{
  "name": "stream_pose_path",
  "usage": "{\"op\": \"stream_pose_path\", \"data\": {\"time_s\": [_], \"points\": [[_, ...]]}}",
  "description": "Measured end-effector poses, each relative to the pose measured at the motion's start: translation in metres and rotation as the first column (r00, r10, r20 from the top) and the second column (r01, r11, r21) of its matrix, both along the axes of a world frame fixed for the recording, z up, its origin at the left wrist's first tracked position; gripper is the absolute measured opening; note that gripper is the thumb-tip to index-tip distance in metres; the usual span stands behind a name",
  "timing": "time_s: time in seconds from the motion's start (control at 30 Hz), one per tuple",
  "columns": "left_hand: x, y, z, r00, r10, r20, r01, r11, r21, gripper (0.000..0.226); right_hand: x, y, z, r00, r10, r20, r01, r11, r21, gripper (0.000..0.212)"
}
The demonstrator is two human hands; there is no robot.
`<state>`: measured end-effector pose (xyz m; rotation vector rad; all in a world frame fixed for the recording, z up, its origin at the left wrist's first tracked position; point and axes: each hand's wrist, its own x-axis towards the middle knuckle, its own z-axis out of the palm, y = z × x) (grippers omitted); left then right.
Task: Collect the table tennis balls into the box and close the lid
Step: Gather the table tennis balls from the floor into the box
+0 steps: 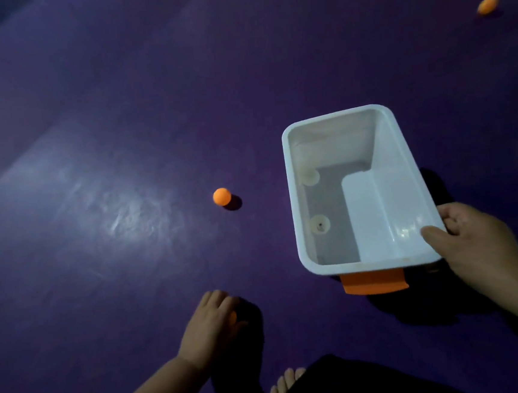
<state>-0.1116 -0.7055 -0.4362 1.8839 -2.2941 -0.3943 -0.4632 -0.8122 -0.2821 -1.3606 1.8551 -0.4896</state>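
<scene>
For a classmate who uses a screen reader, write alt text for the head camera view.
A person's left hand closes over an orange ball on a dark purple floor, while the right hand holds an open white box by its corner. Two more orange balls lie loose, one near the box and one far off at the upper right.

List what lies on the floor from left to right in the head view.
Left hand closed over an orange ball → loose ball → white box held by the right hand → far ball.
</scene>
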Motion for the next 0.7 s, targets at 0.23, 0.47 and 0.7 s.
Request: {"op": "stream_pose_path", "data": {"time_s": [0.23, 0.47, 0.7], "points": [[-0.001, -0.086, 0.023, 0.898, 0.389, -0.205, -0.403, 0.915, -0.029, 0.009, 0.012, -0.002, -0.003, 0.999, -0.024, 0.031, 0.024, 1.000, -0.003, 0.012], [-0.007, -0.176, 0.038, 0.844, 0.512, -0.161, -0.507, 0.859, 0.073, 0.064, 0.005, -0.001, -0.017, 0.999, -0.021, -0.045, 0.022, 0.999, 0.030, 0.009], [-0.039, -0.203, 0.051, 0.772, 0.533, -0.347, -0.546, 0.835, 0.066, 0.036, -0.001, 0.000, -0.024, 0.997, -0.059, -0.057, 0.060, 0.998, 0.028, 0.007]]}}
